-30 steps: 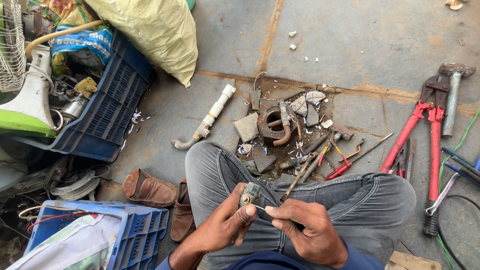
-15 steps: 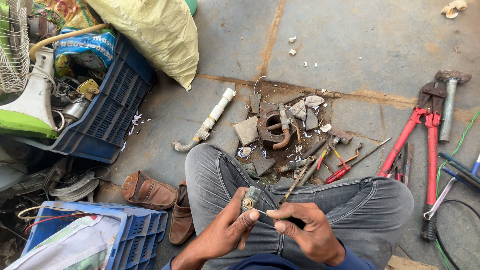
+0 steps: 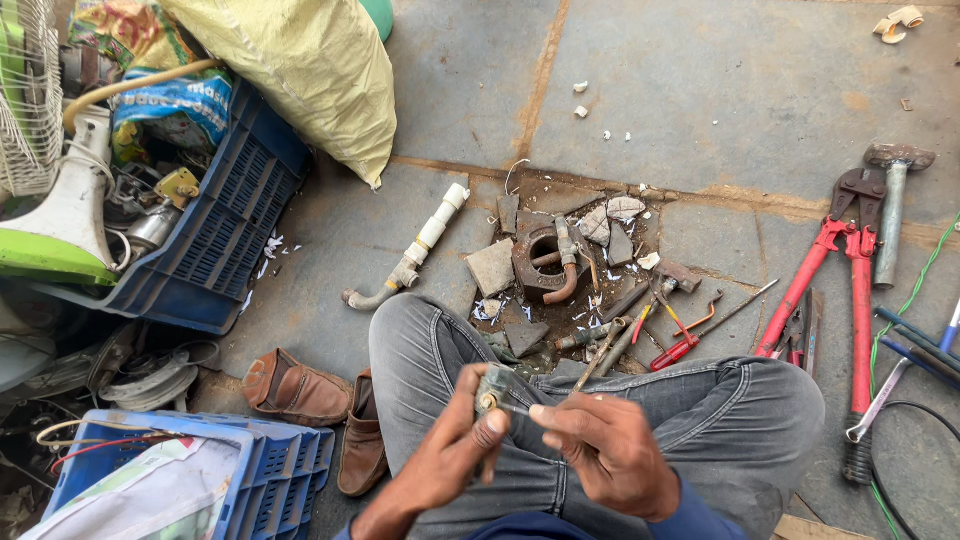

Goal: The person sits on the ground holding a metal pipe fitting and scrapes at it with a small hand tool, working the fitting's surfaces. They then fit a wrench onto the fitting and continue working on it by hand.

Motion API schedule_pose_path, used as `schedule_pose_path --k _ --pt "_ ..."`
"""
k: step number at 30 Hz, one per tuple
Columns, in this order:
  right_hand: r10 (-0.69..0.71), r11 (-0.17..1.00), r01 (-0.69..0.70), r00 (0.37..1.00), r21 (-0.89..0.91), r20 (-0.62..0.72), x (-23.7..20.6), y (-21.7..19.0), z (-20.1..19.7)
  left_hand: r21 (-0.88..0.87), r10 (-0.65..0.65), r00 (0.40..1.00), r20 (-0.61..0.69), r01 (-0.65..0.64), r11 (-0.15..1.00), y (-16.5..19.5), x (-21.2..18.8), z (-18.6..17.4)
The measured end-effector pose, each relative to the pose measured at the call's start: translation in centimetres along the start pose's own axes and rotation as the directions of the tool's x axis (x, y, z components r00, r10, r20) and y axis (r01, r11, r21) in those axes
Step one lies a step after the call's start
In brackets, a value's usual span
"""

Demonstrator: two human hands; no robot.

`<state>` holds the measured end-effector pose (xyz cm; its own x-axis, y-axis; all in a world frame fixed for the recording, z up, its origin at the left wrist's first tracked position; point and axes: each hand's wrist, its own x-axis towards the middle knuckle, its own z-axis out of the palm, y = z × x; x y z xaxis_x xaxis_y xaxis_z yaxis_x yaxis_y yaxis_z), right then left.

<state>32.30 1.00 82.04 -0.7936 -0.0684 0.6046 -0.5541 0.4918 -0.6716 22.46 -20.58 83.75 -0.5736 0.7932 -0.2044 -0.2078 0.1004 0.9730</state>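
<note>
I sit cross-legged in grey jeans on a stone floor. My left hand (image 3: 445, 455) grips a small greyish metal part (image 3: 490, 385) with a brass-coloured end, held over my lap. My right hand (image 3: 605, 450) pinches a thin tool (image 3: 512, 407) whose tip meets that part. Both hands are close together above my knees. What the thin tool is cannot be made out.
Ahead lies a pile of scrap: a rusty ring-shaped piece (image 3: 540, 262), stone chips, screwdrivers (image 3: 680, 350). A white pipe (image 3: 415, 248) lies left of it. Red bolt cutters (image 3: 850, 290) and a hammer (image 3: 893, 205) are at right. Blue crates (image 3: 215, 250), a yellow sack (image 3: 300, 70) and brown shoes (image 3: 300, 390) are at left.
My hands have shifted slightly lower and nearer together over my lap, still working on the small part. Nothing on the floor has moved.
</note>
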Motion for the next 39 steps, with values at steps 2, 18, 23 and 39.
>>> schedule_pose_path --k 2,18,23,39 --pt "0.020 0.998 -0.020 1.000 -0.066 -0.011 1.0 -1.3 -0.8 0.143 0.027 0.998 -0.064 -0.018 0.990 0.4 -0.1 -0.2" --pt "0.067 0.969 -0.038 0.991 -0.244 0.112 1.8 -3.9 -2.8 0.566 0.191 0.980 -0.052 -0.128 0.815 0.3 -0.2 0.1" --pt "0.098 0.964 -0.064 0.988 -0.257 0.120 1.9 -4.1 -3.0 0.571 0.350 0.936 -0.017 -0.279 0.772 0.3 -0.1 0.0" --pt "0.087 0.940 -0.045 0.990 -0.337 0.111 1.8 -4.3 -2.7 0.583 0.312 0.948 -0.062 -0.219 0.783 -0.5 0.0 0.4"
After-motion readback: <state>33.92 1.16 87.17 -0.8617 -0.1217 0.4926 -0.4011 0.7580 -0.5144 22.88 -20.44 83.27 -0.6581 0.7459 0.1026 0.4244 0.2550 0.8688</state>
